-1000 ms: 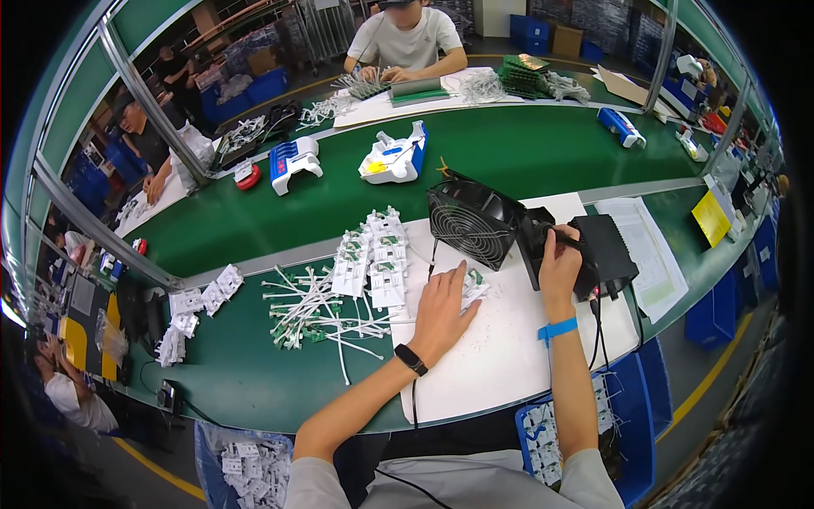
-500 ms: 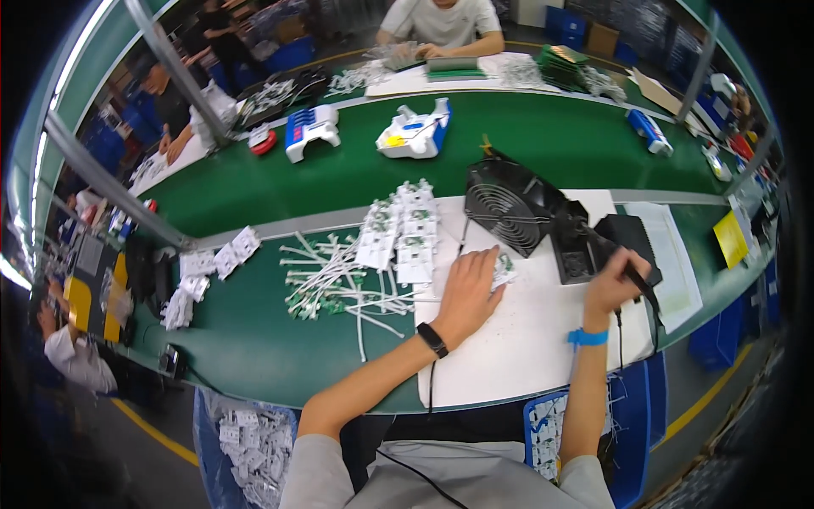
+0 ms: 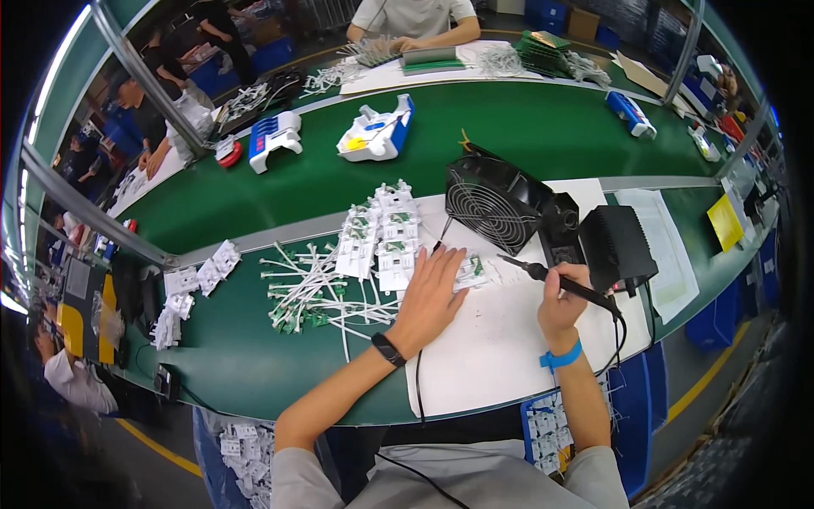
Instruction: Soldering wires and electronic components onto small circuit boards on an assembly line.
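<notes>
My right hand (image 3: 564, 305) is closed round the handle of a black soldering iron (image 3: 583, 293). The iron's tip points left, above the white sheet, a short way from a white plastic part (image 3: 471, 272) with a small green circuit board. My left hand (image 3: 431, 297) lies over that part, holding it between thumb and fingers and hiding some of it. Left of the left hand are rows of similar white parts with green boards (image 3: 397, 242). A loose heap of white cables with green boards (image 3: 309, 284) lies farther left.
A black fan (image 3: 492, 204) stands behind the white sheet (image 3: 500, 365), beside the iron's stand (image 3: 560, 229) and a black box (image 3: 617, 246). More white parts (image 3: 216, 267) lie at left. Below the table are bins (image 3: 640, 424). A person works across the bench.
The soldering iron has come out from beside its stand, swinging leftward toward the white part in my right hand. My left hand and the white part have shifted slightly left; the whole view shifted too.
</notes>
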